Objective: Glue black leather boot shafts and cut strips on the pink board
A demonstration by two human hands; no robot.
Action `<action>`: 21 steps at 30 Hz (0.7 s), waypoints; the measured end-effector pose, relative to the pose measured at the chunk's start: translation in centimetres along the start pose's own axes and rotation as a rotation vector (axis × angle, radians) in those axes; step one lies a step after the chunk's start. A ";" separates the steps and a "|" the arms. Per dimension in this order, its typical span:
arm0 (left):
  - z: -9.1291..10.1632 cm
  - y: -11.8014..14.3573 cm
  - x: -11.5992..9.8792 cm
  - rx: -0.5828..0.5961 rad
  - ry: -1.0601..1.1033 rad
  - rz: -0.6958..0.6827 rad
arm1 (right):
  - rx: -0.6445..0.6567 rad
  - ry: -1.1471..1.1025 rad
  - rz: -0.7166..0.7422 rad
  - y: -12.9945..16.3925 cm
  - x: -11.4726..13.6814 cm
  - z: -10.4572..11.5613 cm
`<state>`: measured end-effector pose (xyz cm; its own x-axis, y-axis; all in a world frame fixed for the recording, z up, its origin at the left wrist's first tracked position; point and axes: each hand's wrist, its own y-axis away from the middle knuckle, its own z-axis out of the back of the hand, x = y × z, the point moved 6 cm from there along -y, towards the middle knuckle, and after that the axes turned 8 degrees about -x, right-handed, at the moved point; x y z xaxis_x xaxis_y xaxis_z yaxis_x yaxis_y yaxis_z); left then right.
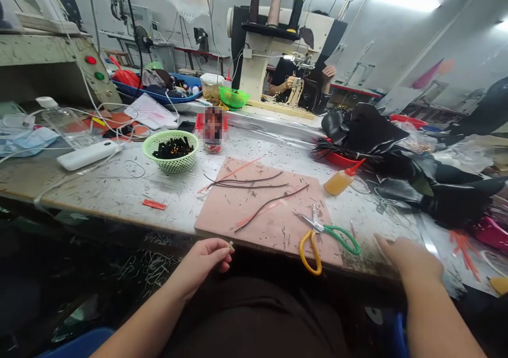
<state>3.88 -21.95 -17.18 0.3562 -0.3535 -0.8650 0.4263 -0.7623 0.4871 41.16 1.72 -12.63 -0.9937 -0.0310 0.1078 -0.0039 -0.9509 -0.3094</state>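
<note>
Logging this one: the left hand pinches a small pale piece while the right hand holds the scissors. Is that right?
Not quite: the head view shows the scissors lying on the pink board, apart from the right hand. The left hand does pinch a small pale piece.

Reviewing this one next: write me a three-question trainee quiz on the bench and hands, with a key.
1. True or false: both handles of the scissors are green.
2. Which is nearest the pink board?
A. Pale green basket
B. Yellow bottle with red nozzle
C. Clear bottle with white cap
3. Which hand pinches a small pale piece?

Key:
1. False; one is green, the other yellow.
2. B
3. The left hand.
</note>
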 end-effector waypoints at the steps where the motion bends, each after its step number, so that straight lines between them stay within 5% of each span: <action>1: 0.0 -0.1 0.1 -0.006 -0.001 0.009 | 0.018 0.058 -0.001 0.5 0.7 -0.1; 6: 0.2 -0.2 0.5 -0.019 0.029 0.021 | 0.130 0.082 0.348 6.5 9.1 -1.7; 9: 0.3 -0.1 0.6 -0.013 0.071 0.029 | 0.085 0.103 0.557 10.0 12.4 -2.5; 15: 0.7 0.3 0.4 -0.015 0.114 0.069 | 0.041 0.042 0.546 9.6 11.5 -2.4; 21: 1.7 0.8 0.5 -0.018 0.176 0.071 | 0.187 0.057 0.499 8.5 9.9 -3.9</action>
<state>2.96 -23.63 -17.40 0.5255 -0.3043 -0.7945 0.4093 -0.7283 0.5497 30.86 -5.44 -17.90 -0.8740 -0.4819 -0.0624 0.4858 -0.8635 -0.1357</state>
